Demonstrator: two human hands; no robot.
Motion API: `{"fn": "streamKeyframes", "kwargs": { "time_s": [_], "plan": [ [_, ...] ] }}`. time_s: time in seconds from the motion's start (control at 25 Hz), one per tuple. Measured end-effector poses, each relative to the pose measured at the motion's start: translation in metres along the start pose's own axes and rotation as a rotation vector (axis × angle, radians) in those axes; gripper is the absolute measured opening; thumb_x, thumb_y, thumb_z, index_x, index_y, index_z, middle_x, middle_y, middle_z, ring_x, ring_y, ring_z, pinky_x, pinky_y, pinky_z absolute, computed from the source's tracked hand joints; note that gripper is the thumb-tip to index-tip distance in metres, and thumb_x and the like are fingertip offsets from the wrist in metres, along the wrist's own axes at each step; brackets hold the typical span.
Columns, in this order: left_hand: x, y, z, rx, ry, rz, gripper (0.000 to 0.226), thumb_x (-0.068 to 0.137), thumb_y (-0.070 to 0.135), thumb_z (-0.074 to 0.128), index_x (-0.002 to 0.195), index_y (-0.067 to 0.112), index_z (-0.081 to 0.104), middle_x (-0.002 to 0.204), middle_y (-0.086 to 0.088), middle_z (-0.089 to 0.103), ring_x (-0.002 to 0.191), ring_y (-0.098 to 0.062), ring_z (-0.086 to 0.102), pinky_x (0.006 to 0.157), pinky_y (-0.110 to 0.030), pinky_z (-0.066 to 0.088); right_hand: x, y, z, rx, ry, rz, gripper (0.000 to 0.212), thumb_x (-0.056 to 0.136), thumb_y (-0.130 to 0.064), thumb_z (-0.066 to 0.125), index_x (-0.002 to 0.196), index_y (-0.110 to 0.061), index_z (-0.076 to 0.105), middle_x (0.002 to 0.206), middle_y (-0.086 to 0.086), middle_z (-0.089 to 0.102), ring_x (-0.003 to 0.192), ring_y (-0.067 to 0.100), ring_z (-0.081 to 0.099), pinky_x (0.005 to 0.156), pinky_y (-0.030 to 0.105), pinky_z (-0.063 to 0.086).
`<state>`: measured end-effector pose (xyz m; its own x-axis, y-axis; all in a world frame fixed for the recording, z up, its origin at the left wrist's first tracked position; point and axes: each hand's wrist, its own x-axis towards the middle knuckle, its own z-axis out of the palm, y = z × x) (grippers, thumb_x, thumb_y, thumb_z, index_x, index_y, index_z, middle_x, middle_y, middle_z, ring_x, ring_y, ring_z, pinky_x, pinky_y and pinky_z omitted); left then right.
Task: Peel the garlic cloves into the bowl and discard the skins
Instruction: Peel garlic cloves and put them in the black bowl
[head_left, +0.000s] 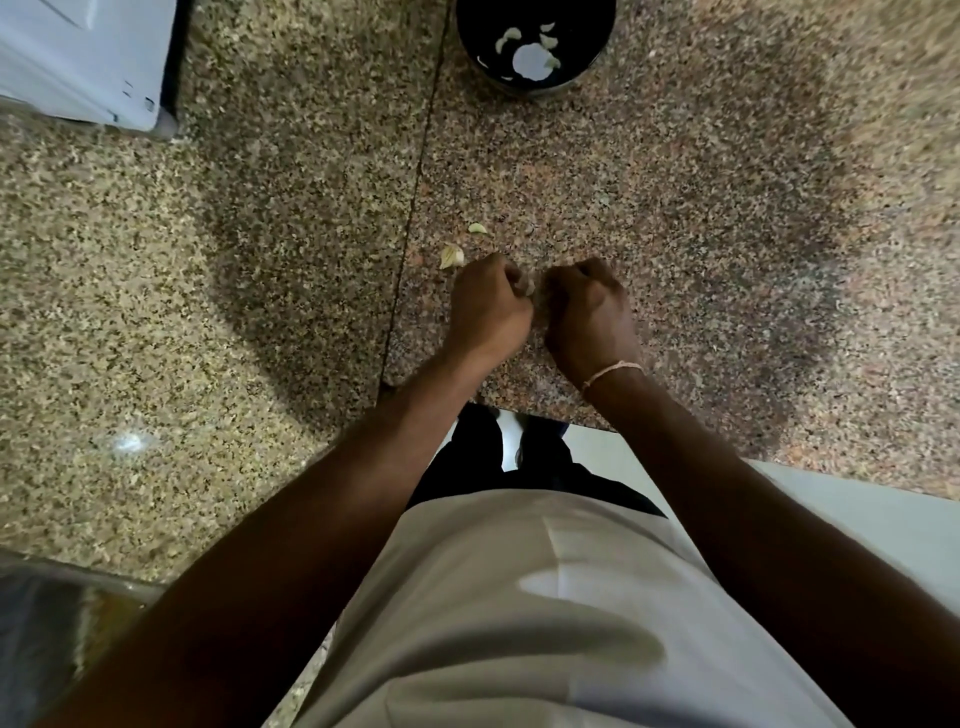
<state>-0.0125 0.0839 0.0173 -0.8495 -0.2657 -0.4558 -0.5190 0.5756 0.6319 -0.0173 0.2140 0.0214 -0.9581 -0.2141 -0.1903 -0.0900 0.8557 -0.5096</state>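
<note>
Nearest you, your left hand (491, 304) and right hand (589, 306) sit knuckle to knuckle over the speckled granite tabletop (701, 218), fingers of both curled in around a garlic clove (529, 287) that barely shows between them. A thread band (610, 373) circles your right wrist. Just beyond the left hand lie two garlic skins (452, 256), loose on the stone. Farther off, at the top edge, the dark bowl (592, 62) holds pale peeled cloves (527, 61). No writing is readable anywhere
</note>
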Motion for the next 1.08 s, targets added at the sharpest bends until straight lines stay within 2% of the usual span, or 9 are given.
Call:
{"fn": "streamKeyframes", "kwargs": {
  "time_s": [0.08, 0.16, 0.32, 0.44, 0.52, 0.64, 0.72, 0.8, 1.08],
  "plan": [
    [-0.001, 0.0, -0.001, -0.035, 0.016, -0.022, 0.024, 0.093, -0.001, 0.067, 0.115, 0.009, 0.071, 0.101, 0.002, 0.068, 0.075, -0.001, 0.058, 0.057, -0.008, 0.046, 0.005, -0.011, 0.004, 0.036, 0.024, -0.022, 0.019, 0.094, -0.001, 0.06, 0.103, -0.006, 0.075, 0.104, 0.014, 0.064, 0.084, 0.028, 0.063, 0.069, 0.023, 0.039],
    [-0.003, -0.007, -0.008, -0.07, 0.061, -0.038, 0.023, 0.093, -0.001, 0.068, 0.113, 0.01, 0.072, 0.099, 0.004, 0.068, 0.074, 0.006, 0.056, 0.052, -0.003, 0.044, 0.009, -0.007, 0.002, 0.048, 0.073, 0.028, 0.028, 0.09, 0.007, 0.058, 0.11, -0.005, 0.075, 0.107, 0.015, 0.066, 0.089, 0.029, 0.064, 0.073, 0.022, 0.041],
    [-0.003, -0.021, -0.018, -0.092, 0.052, -0.098, 0.03, 0.093, -0.003, 0.066, 0.118, 0.011, 0.071, 0.104, 0.005, 0.067, 0.077, 0.004, 0.059, 0.051, -0.008, 0.048, 0.003, 0.001, 0.003, -0.028, 0.078, 0.134, 0.025, 0.091, 0.007, 0.054, 0.103, -0.004, 0.073, 0.103, 0.015, 0.061, 0.088, 0.029, 0.06, 0.068, 0.026, 0.037],
    [-0.002, -0.016, -0.017, -0.109, -0.094, -0.042, 0.035, 0.096, -0.004, 0.063, 0.128, 0.011, 0.069, 0.118, -0.001, 0.07, 0.089, -0.003, 0.064, 0.059, -0.009, 0.049, 0.005, -0.013, 0.01, 0.007, 0.032, 0.035, 0.019, 0.096, -0.001, 0.056, 0.103, -0.005, 0.073, 0.103, 0.014, 0.061, 0.082, 0.024, 0.054, 0.066, 0.026, 0.037],
    [-0.002, -0.015, -0.017, -0.148, -0.132, -0.015, 0.037, 0.096, -0.005, 0.063, 0.129, 0.011, 0.069, 0.121, -0.003, 0.072, 0.1, -0.011, 0.067, 0.068, -0.009, 0.05, 0.009, -0.016, 0.009, 0.039, 0.007, -0.025, 0.019, 0.097, -0.007, 0.058, 0.107, -0.007, 0.074, 0.104, 0.013, 0.062, 0.081, 0.021, 0.053, 0.068, 0.03, 0.045],
    [-0.004, -0.023, -0.023, -0.237, -0.043, -0.044, 0.034, 0.096, -0.006, 0.062, 0.122, 0.012, 0.07, 0.115, -0.001, 0.072, 0.098, -0.009, 0.068, 0.067, -0.012, 0.054, 0.011, -0.007, 0.001, 0.018, -0.001, -0.084, 0.032, 0.094, -0.01, 0.066, 0.126, -0.012, 0.071, 0.121, 0.014, 0.064, 0.103, 0.03, 0.062, 0.082, 0.036, 0.055],
    [-0.007, -0.029, -0.024, -0.281, 0.024, -0.064, 0.03, 0.096, -0.005, 0.062, 0.118, 0.013, 0.071, 0.111, 0.002, 0.071, 0.093, -0.003, 0.067, 0.063, -0.008, 0.052, 0.01, -0.004, 0.001, -0.135, -0.097, -0.18, 0.04, 0.095, -0.016, 0.068, 0.135, -0.019, 0.065, 0.135, 0.01, 0.059, 0.121, 0.032, 0.055, 0.089, 0.042, 0.056],
    [-0.009, -0.033, -0.023, -0.312, 0.045, -0.08, 0.028, 0.096, -0.006, 0.062, 0.116, 0.012, 0.071, 0.109, 0.0, 0.072, 0.093, -0.005, 0.068, 0.063, -0.008, 0.05, 0.009, -0.009, 0.005, -0.297, -0.163, -0.279, 0.034, 0.1, -0.02, 0.061, 0.134, -0.02, 0.064, 0.141, 0.008, 0.054, 0.127, 0.031, 0.048, 0.088, 0.045, 0.057],
    [-0.012, -0.04, -0.023, -0.331, 0.026, -0.11, 0.024, 0.096, 0.0, 0.064, 0.115, 0.012, 0.072, 0.105, -0.001, 0.075, 0.09, -0.012, 0.071, 0.063, -0.016, 0.051, 0.005, -0.007, 0.011, -0.398, -0.175, -0.446, 0.034, 0.107, -0.017, 0.039, 0.12, -0.007, 0.069, 0.122, 0.011, 0.061, 0.115, 0.03, 0.051, 0.079, 0.043, 0.056]
  ]
}}
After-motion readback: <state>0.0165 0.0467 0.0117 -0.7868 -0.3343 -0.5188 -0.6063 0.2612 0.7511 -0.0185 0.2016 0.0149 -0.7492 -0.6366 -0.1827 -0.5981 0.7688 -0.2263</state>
